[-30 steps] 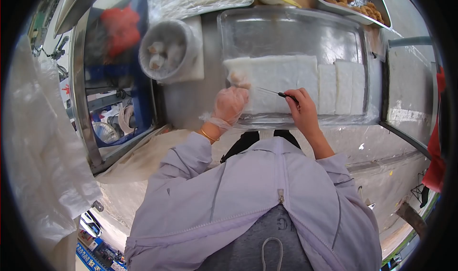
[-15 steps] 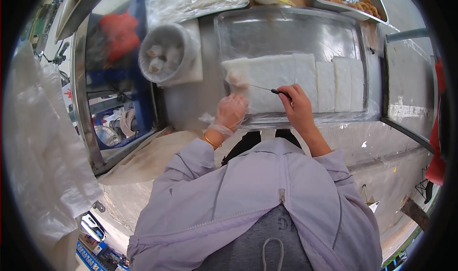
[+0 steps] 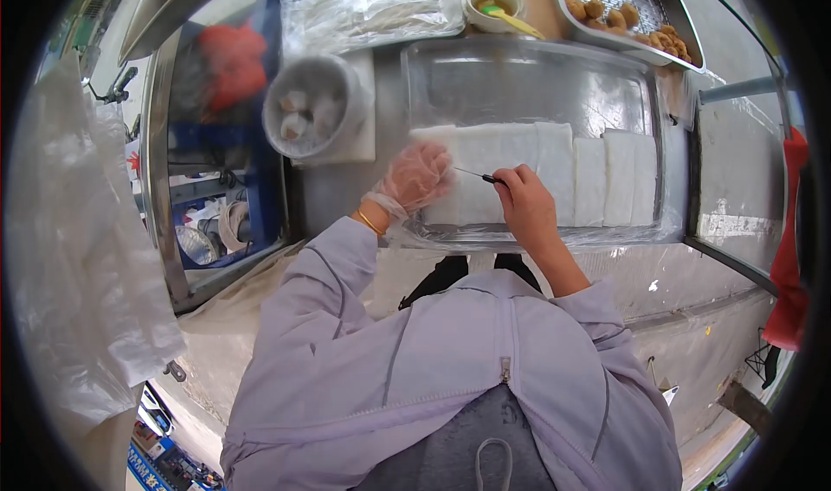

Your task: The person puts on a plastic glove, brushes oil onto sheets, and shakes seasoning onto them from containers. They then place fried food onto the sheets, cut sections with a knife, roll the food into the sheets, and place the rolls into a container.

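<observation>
My right hand (image 3: pixel 528 205) is bare and pinches the black handle of a thin metal tool (image 3: pixel 487 178). The slender shaft points left, towards my left hand (image 3: pixel 417 178). That hand wears a clear plastic glove, and its fingers are curled together at the tool's tip. Whatever they may hold is hidden. Below both hands, white rectangular sheets (image 3: pixel 495 158) lie side by side, some overlapping, across the lower part of a clear tray (image 3: pixel 528 54). The sheet at the left end is partly behind my gloved hand.
Left of the tray stands a plastic-lined tub (image 3: pixel 346 115) with pale lumps inside. Behind are a plastic-wrapped tray (image 3: pixel 372 11), a bowl (image 3: pixel 472 11) with a green-and-yellow brush (image 3: pixel 515 24), and a metal tray (image 3: pixel 597 43) of fried food. Metal frames (image 3: pixel 160 188) flank the work surface.
My left hand has moved up to the tool's tip and now covers where a pale pinkish lump showed. My right hand has shifted slightly left with the tool. The camera view has tilted.
</observation>
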